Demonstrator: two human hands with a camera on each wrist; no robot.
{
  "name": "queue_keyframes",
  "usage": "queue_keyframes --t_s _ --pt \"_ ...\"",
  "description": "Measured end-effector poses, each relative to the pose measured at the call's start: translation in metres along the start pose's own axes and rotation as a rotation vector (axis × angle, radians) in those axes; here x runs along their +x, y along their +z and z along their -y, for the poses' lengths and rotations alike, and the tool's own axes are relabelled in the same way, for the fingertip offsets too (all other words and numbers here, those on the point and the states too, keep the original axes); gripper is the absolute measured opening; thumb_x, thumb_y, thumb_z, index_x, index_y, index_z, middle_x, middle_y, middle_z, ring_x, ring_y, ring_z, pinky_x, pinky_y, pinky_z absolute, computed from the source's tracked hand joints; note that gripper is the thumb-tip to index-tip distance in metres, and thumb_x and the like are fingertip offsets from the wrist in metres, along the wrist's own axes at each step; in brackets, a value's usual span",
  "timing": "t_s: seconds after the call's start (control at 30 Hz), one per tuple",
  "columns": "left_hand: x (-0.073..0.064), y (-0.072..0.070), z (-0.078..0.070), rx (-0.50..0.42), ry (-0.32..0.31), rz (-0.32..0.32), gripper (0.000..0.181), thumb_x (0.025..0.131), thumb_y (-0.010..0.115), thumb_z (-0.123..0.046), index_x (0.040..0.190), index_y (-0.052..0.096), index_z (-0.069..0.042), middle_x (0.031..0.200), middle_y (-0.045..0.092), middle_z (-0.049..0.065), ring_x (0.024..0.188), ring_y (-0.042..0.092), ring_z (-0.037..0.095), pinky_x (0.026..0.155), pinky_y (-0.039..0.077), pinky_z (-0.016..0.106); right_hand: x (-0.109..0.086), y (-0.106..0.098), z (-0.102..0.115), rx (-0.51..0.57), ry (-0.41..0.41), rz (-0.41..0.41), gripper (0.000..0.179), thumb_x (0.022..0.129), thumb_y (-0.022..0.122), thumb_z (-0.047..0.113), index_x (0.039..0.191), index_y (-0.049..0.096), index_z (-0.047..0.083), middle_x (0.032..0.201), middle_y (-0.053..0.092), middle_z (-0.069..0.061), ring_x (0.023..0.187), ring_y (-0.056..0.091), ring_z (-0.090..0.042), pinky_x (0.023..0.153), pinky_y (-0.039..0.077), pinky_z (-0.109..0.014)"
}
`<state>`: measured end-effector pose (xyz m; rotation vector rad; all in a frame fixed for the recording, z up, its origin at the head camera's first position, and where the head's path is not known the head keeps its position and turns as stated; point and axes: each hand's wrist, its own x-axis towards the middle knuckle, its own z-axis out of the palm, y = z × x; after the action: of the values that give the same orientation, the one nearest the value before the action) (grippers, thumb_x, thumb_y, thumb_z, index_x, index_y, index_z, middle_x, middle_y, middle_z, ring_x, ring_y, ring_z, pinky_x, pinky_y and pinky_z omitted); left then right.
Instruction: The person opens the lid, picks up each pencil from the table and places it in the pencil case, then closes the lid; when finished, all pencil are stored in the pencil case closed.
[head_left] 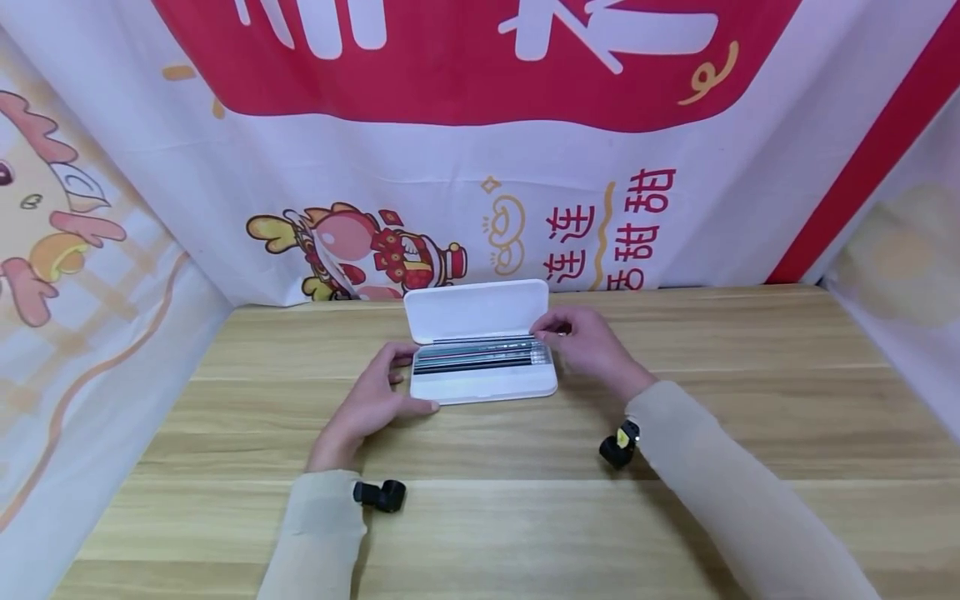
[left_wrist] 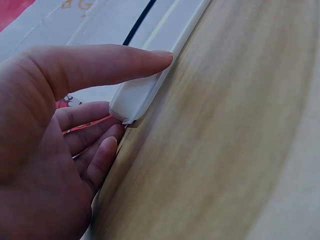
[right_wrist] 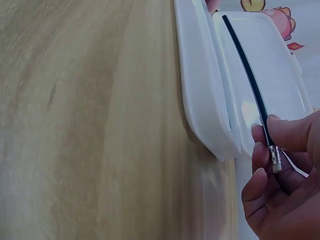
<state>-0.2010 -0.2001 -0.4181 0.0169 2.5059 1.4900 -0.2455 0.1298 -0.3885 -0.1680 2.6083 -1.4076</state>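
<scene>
A white pencil case (head_left: 483, 387) lies on the table with its lid (head_left: 477, 310) raised at the back. Several pencils (head_left: 468, 358) lie side by side in the tray, their eraser ends to the right. My left hand (head_left: 372, 398) grips the case's left end, thumb along the front edge and fingers around the far side. Between the thumb and fingers of my right hand (head_left: 588, 343) is a dark pencil (right_wrist: 250, 75), pinched near its silver ferrule and white eraser. It extends leftward in front of the lid, over the back of the case.
A wood-grain table (head_left: 487, 517) spreads under the case and both forearms. Behind it hangs a printed white and red cloth (head_left: 465, 167), close to the lid. Similar cloth covers both sides. Each wrist carries a small black camera.
</scene>
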Motion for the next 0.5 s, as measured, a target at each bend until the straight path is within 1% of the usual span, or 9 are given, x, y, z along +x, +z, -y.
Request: queue_keyframes --t_s 0.1,0.33,0.5 --pt "0.000 0.000 0.000 0.000 -0.001 0.001 0.089 0.080 0.095 -0.016 0.154 0.047 -0.015 0.162 0.048 0.013 0.146 0.044 0.036 0.127 0.034 0.058 0.003 0.006 -0.002 -0.018 -0.011 -0.010 0.015 0.106 0.068 0.016 0.115 0.079 0.012 0.119 0.074 -0.010 0.112 0.062 -0.028 0.102 0.052 -0.044" --pt "0.000 0.000 0.001 -0.010 -0.007 0.005 0.089 0.080 0.095 -0.016 0.155 0.047 -0.016 0.162 0.048 0.013 0.145 0.044 0.037 0.126 0.034 0.060 0.003 0.020 -0.001 -0.066 -0.069 -0.048 0.014 0.104 0.071 0.015 0.113 0.081 0.010 0.115 0.077 -0.010 0.107 0.065 -0.027 0.097 0.056 -0.044" --pt "0.000 0.001 0.001 -0.011 0.006 0.003 0.089 0.080 0.094 -0.016 0.156 0.047 -0.016 0.162 0.048 0.012 0.145 0.044 0.036 0.127 0.034 0.059 0.002 0.027 0.001 -0.076 -0.094 -0.099 0.014 0.102 0.073 0.013 0.112 0.081 0.010 0.119 0.078 -0.011 0.112 0.067 -0.028 0.104 0.055 -0.047"
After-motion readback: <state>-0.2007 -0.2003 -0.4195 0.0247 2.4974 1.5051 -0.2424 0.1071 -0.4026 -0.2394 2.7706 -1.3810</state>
